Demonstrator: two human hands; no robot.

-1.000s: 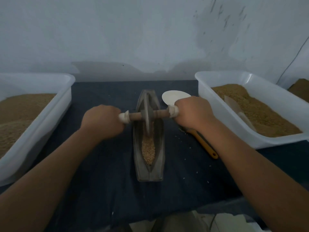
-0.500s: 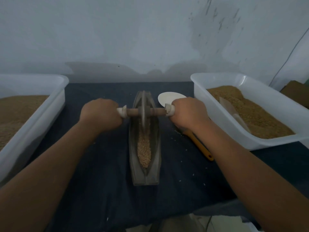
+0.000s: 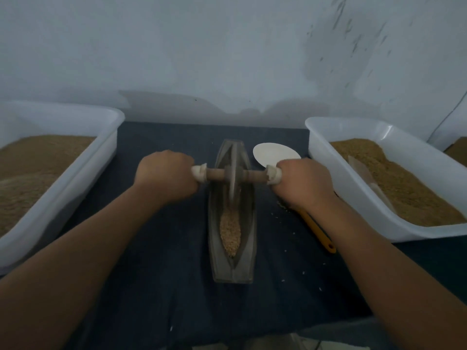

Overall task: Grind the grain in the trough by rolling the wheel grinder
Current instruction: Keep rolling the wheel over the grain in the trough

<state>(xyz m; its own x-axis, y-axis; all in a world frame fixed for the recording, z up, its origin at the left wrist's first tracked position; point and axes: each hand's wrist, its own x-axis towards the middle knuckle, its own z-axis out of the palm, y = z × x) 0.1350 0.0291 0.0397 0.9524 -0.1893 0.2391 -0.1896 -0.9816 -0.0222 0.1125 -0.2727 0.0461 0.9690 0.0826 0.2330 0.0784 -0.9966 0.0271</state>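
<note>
A white plastic tub [image 3: 108,137] stands at the left edge of the worktop [image 3: 164,274], which is covered in dark blue cloth. The tub is filled with brown grain. Right of it, the left hand [image 3: 165,176] has its grip curled tight round the pale left end of the wheel grinder [image 3: 233,178].

The grinder's wooden axle lies level across the trough [image 3: 232,271], a narrow boat-shaped grey vessel in the middle of the worktop. The wheel stands upright in the far half of the channel. The grain [image 3: 230,229] lies in the channel's near half, just in front of the wheel.

The right hand [image 3: 300,184] has its grip closed round the axle's right end. Behind this hand lies a white oval blade [image 3: 274,156], and an orange handle [image 3: 318,231] shows below the wrist. The hand hides whether the two are joined. Loose grains dot the cloth nearby.

At the far right, a second white tub [image 3: 353,198] holds more grain, with a pale scoop [image 3: 364,173] half sunk in it.
</note>
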